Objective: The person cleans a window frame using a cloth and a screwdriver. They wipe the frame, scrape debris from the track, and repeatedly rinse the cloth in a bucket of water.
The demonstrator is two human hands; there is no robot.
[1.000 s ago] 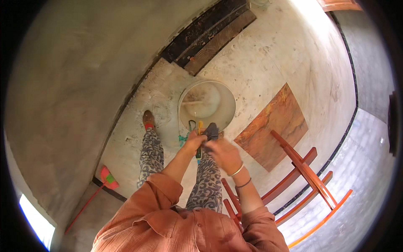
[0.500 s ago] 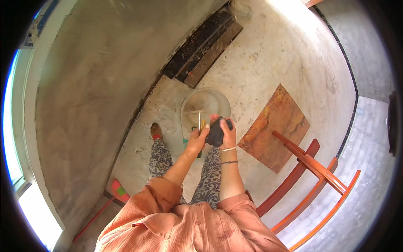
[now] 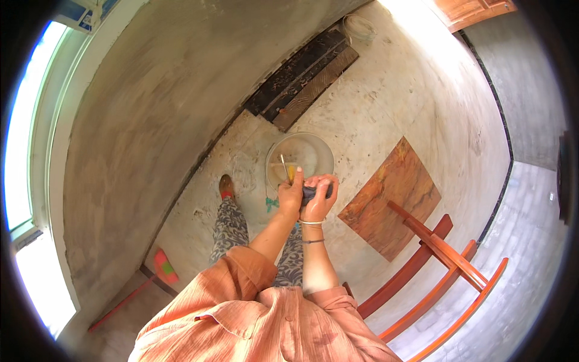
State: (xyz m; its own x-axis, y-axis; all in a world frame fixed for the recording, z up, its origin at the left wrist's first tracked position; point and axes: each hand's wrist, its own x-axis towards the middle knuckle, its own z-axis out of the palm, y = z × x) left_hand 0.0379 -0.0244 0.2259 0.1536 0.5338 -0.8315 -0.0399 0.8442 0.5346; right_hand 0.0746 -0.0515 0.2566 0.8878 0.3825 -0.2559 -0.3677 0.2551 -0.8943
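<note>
My left hand (image 3: 292, 194) is closed around a tool with a thin metal shaft (image 3: 283, 160); a yellow piece (image 3: 292, 173) shows beside it, and the grip is hidden. My right hand (image 3: 319, 196) squeezes a dark cloth (image 3: 309, 194) right beside my left. Both are held over the near edge of a round pale bucket (image 3: 325, 148) on the floor, which has cloudy contents. Something green (image 3: 271, 204) shows at the bucket's near left side.
Dark planks (image 3: 304, 75) lie along the left wall, near a pale container (image 3: 360, 26). An orange marbled board (image 3: 391, 184) and red wooden furniture (image 3: 440, 244) are at right. A red broom (image 3: 164, 265) is at lower left, below a bright doorway (image 3: 36, 283).
My right hand was moving beside my left, then gripped the dark cloth. It now sits lower, squeezing it more tightly. The view has shifted, showing more of the left opening.
</note>
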